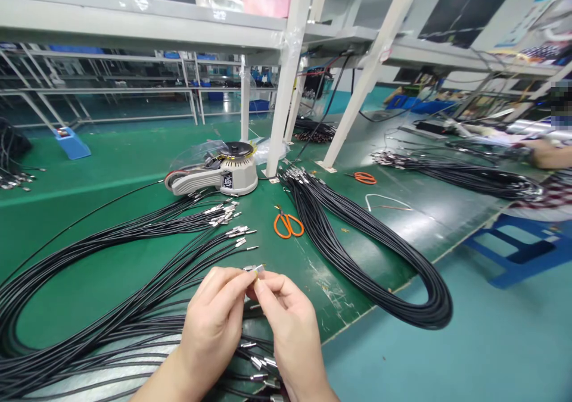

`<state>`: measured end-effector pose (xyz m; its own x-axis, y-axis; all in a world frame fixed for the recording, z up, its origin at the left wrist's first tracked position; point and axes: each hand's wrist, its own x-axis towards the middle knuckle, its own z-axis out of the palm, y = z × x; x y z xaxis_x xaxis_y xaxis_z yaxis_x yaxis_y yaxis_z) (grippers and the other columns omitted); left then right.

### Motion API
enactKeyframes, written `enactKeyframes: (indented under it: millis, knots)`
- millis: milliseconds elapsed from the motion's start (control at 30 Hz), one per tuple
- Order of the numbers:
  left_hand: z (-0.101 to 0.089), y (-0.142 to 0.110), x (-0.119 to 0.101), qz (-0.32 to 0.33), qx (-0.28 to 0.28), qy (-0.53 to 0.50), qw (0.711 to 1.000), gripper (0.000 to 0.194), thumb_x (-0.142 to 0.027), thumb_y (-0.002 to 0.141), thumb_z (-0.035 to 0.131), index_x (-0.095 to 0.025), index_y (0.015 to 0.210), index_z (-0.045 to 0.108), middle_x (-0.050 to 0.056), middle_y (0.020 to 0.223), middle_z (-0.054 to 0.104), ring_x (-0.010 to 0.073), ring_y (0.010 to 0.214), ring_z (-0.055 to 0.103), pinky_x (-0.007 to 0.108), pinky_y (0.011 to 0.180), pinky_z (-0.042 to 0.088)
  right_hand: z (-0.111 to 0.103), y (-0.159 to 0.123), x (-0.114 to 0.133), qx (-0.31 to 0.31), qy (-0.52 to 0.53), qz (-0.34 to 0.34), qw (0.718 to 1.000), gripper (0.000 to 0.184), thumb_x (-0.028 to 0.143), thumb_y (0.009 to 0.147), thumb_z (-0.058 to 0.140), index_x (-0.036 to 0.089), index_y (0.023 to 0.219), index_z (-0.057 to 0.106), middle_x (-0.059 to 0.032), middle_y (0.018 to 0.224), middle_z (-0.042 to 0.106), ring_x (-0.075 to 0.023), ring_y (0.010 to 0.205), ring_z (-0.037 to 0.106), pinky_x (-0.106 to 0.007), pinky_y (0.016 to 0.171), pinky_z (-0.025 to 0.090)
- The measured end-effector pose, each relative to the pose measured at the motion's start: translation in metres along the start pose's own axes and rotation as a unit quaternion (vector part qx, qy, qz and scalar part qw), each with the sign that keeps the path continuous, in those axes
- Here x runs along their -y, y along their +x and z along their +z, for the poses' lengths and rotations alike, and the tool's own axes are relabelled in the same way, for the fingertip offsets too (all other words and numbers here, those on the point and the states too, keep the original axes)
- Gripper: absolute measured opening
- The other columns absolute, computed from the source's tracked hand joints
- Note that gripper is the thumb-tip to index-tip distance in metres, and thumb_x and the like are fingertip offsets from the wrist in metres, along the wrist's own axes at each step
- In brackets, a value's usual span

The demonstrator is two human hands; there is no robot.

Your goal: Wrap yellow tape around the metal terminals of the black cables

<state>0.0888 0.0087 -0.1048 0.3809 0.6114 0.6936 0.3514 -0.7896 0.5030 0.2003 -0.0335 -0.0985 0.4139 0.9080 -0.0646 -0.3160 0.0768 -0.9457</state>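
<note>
Both hands meet low in the middle of the head view. My left hand (213, 315) is closed, its thumb and fingers pinching a small silver cable connector (259, 268). My right hand (292, 321) presses thumb and forefinger to the same spot. A tiny yellow bit shows at the fingertips; what it is I cannot make out. Beneath and left of the hands lie looped black cables (111, 312) with metal ends. Just beyond the fingertips rest orange-handled scissors (288, 226).
A tape dispenser (236, 173) stands behind the cables, near white shelf posts (290, 74). On the right lie a looped cable bundle (379, 259), more orange scissors (365, 178) and another bundle (456, 175) near a person's arm (552, 153). A blue stool (509, 253) stands beside the green table.
</note>
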Motion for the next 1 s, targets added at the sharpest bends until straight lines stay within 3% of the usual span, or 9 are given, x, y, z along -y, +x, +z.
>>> enactKeyframes:
  millis: [200,300,533,767,867,1000]
  knots:
    - [0.003,0.001,0.001,-0.022,0.0,-0.003,1.0,0.026,-0.007,0.089,0.045,-0.022,0.106,0.059,0.004,0.088,0.066,0.0148,0.081,0.061,0.028,0.073,0.05,-0.002,0.001,-0.005,0.012,-0.02,0.006,1.0,0.015,0.031,0.077,0.067,0.017,0.074,0.067,-0.0027,0.077,0.068,-0.0176,0.074,0.06,-0.028,0.073,0.048]
    - [0.003,0.003,0.002,-0.07,0.003,0.005,0.998,0.017,-0.013,0.089,0.048,-0.02,0.099,0.059,0.004,0.087,0.066,0.0152,0.08,0.061,0.028,0.073,0.05,-0.002,0.002,-0.007,0.008,-0.03,-0.004,1.0,0.016,0.033,0.077,0.066,0.017,0.076,0.067,-0.0025,0.076,0.067,-0.0177,0.073,0.06,-0.028,0.071,0.048]
    - [-0.008,0.011,0.002,-0.134,0.07,-0.014,0.988,0.011,-0.019,0.088,0.051,-0.021,0.086,0.061,0.001,0.079,0.064,0.0139,0.073,0.061,0.025,0.067,0.049,-0.004,0.001,-0.011,0.016,-0.022,-0.002,1.0,0.017,0.033,0.079,0.065,0.017,0.08,0.07,-0.002,0.075,0.065,-0.0177,0.076,0.06,-0.028,0.074,0.049]
    - [-0.007,0.009,-0.001,-0.15,0.026,-0.02,0.988,0.012,-0.02,0.088,0.051,-0.021,0.086,0.063,0.0,0.078,0.066,0.0136,0.072,0.062,0.024,0.064,0.05,-0.003,-0.011,-0.008,0.002,0.126,0.078,0.989,0.029,0.033,0.078,0.066,0.017,0.103,0.068,-0.0095,0.095,0.069,-0.0198,0.079,0.062,-0.034,0.073,0.052]
    - [-0.006,0.008,-0.001,-0.169,0.013,-0.011,0.986,0.011,-0.022,0.087,0.052,-0.021,0.087,0.063,0.0,0.079,0.067,0.0142,0.071,0.063,0.025,0.064,0.051,-0.001,-0.009,-0.005,-0.019,0.106,0.065,0.992,0.037,0.038,0.077,0.067,0.017,0.107,0.063,-0.0095,0.096,0.068,-0.0194,0.076,0.062,-0.034,0.07,0.053]
    - [-0.005,0.008,0.0,-0.178,0.005,0.004,0.984,0.009,-0.024,0.085,0.055,-0.021,0.084,0.064,0.0,0.076,0.068,0.0142,0.068,0.064,0.024,0.062,0.051,0.002,-0.002,-0.004,-0.013,0.008,0.031,0.999,0.033,0.044,0.074,0.069,0.017,0.092,0.063,-0.0031,0.078,0.065,-0.0162,0.068,0.06,-0.028,0.065,0.051]
